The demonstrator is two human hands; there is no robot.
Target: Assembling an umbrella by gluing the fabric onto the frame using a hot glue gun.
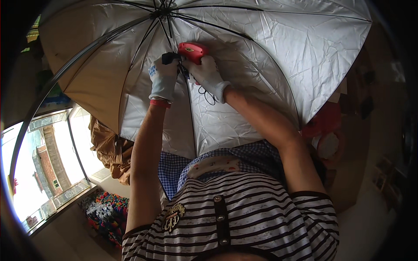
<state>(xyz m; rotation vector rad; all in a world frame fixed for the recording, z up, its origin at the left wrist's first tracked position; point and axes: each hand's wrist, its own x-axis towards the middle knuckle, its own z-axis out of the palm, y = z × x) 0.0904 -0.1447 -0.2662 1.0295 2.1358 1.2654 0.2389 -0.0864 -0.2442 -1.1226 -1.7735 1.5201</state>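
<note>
An opened umbrella spreads before me, its silver inner side toward me and its dark ribs meeting at a hub at the top. My left hand, in a white work glove, is closed around a small dark piece by the ribs below the hub. Close beside it, my gloved right hand grips a red handheld tool, whose exact kind I cannot make out. A thin black cord loop hangs below that hand. The spot where both hands meet is partly hidden by the fingers.
A long curved dark shaft runs from the hub down the left side. At left are a bright window, a crumpled brown cloth and a multicoloured textile pile. Blue checked cloth covers my lap. Red items stand at right.
</note>
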